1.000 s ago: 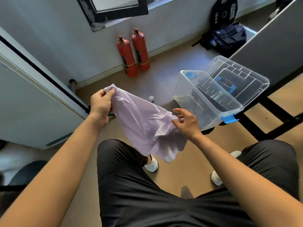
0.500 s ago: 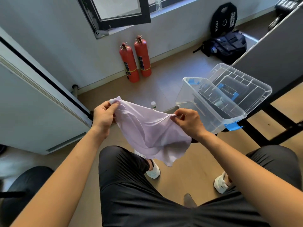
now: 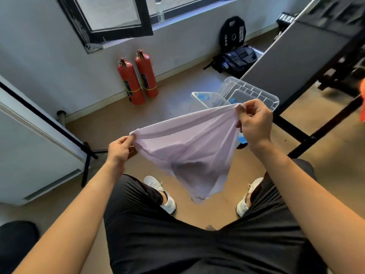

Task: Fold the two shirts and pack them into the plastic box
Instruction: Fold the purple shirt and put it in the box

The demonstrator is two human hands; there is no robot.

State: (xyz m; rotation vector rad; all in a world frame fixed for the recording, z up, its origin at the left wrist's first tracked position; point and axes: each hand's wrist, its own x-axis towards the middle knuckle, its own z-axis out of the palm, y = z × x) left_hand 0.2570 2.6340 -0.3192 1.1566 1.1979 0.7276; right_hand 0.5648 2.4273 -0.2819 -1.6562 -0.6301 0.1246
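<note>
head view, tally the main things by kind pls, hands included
hands: 2, left and right, both gripping the shirt
lilac shirt: 1
clear plastic box: 1
clear lid: 1
red fire extinguishers: 2
black backpack: 1
total: 8

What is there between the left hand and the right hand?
In the head view, the lilac shirt spans from left hand to right hand, its top edge taut.
</note>
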